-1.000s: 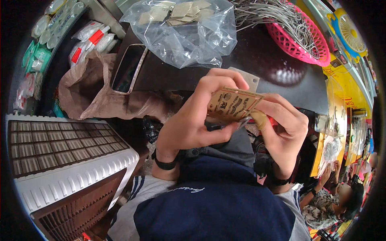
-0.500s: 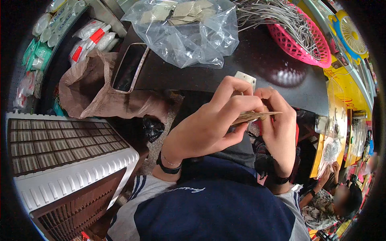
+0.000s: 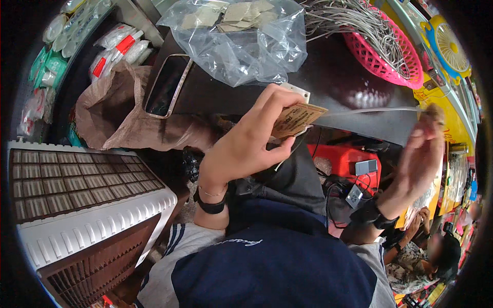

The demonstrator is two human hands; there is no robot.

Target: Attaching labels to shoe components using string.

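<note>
My left hand [image 3: 241, 138] is closed on a small brown printed card [image 3: 299, 120], thumb below and fingers above. Just behind it a pale piece with small holes [image 3: 297, 90] sticks out; whether my fingers touch it is hidden. A thin whitish cord [image 3: 370, 110] runs almost straight from the card to my right hand [image 3: 417, 156]. That hand is far out to the right, beyond the table edge, its fingertips pinched on the cord's far end and slightly blurred.
On the dark table [image 3: 221, 100] lie a clear plastic bag [image 3: 241, 56] of similar cards, a phone [image 3: 168, 84] and a pink basket [image 3: 377, 61] heaped with grey cords [image 3: 354, 23]. A brown sack [image 3: 110, 115] and white air cooler [image 3: 92, 215] stand left. Another person [image 3: 416, 262] sits right.
My right hand has moved from beside the left one far to the right, stretching the cord out. My left hand has shifted slightly left and up, and the card's printed face now shows.
</note>
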